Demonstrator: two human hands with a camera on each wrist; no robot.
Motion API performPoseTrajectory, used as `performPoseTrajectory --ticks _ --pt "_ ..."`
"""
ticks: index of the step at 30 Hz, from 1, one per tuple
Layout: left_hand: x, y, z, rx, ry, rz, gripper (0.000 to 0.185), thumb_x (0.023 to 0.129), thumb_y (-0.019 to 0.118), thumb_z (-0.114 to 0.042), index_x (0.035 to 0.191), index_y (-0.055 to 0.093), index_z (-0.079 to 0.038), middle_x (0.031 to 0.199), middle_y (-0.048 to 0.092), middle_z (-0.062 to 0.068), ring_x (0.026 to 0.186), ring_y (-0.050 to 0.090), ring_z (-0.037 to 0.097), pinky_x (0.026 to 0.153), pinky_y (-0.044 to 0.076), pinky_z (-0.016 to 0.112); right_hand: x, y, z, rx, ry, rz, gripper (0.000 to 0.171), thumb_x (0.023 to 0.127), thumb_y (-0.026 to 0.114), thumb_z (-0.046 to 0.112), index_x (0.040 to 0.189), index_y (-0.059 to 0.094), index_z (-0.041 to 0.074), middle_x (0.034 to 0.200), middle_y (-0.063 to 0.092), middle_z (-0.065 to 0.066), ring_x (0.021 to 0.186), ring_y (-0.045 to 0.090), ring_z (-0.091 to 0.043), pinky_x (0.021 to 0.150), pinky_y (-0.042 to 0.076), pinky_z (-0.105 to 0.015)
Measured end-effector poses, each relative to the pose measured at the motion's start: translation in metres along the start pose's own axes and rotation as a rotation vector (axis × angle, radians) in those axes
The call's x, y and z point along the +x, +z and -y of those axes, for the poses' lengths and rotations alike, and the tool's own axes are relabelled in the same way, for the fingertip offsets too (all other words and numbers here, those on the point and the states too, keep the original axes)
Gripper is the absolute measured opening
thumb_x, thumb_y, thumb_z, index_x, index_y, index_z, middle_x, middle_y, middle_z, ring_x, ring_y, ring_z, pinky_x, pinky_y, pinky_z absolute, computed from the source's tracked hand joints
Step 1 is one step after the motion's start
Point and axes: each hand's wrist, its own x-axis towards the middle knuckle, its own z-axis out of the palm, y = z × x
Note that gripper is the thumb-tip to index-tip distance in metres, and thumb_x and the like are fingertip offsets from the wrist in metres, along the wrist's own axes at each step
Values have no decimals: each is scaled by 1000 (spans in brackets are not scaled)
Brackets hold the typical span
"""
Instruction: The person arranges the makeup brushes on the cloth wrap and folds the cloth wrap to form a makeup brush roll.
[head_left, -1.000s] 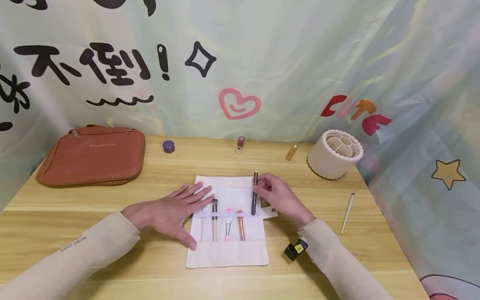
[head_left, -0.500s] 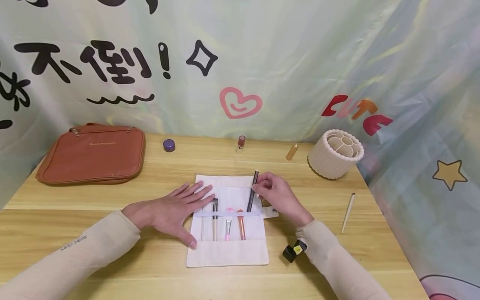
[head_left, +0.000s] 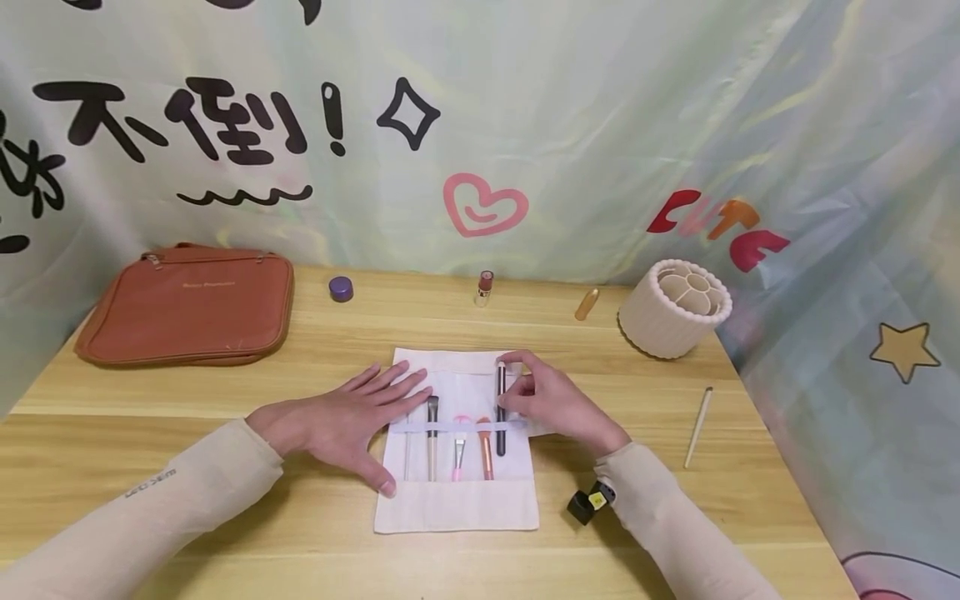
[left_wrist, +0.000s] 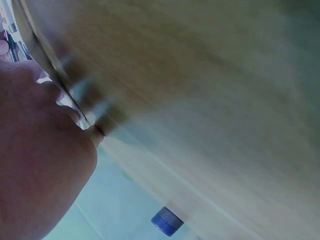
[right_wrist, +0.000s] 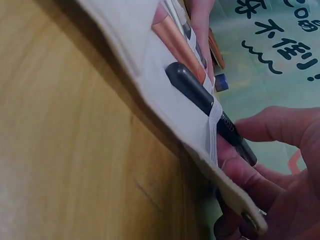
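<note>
Right hand (head_left: pixel 551 400) pinches dark pen (head_left: pixel 500 408), half under elastic band (head_left: pixel 457 427) of cloth roll (head_left: pixel 457 500) on counter (head_left: pixel 225 500). Left hand (head_left: pixel 337 425) lies spread flat, pinning roll's edge, prob. firmly. Best w/ slow straight slide, fabric kept taut.

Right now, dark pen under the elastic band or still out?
Under it. The dark pen passes beneath the white elastic band on the brush roll, and the right hand pinches its upper end.

Head cam: high, front-down, whole worktop (head_left: pixel 675 467). Wrist cams: v. close, low, beside fingers (right_wrist: pixel 280 125); shared: brush roll (head_left: pixel 457 500), (right_wrist: pixel 150 75).
</note>
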Motion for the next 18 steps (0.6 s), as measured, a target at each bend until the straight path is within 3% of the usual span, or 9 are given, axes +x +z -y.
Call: performPoseTrajectory --ticks 6,11,18 --pt "1 0 1 4 3 -3 132 81 80 -78 177 15 -15 186 -2 8 171 -9 38 136 0 67 -1 2 -1 -106 -80 18 30 98 81 19 126 73 11 96 69 -1 90 61 -17 83 50 -31" --pt "1 1 1 6 6 -5 132 81 80 -78 177 15 -15 185 -2 9 171 -9 38 135 0 67 -3 2 -2 -154 -109 36 23 98 82 20 118 75 12 94 66 0 87 59 -16 74 48 -26" --pt "1 1 1 4 8 -6 132 81 80 -78 177 15 -14 185 -2 10 171 -8 39 135 0 67 -4 0 -6 -201 -153 61 8 100 81 22 103 76 16 90 66 2 86 58 -16 76 48 -26"
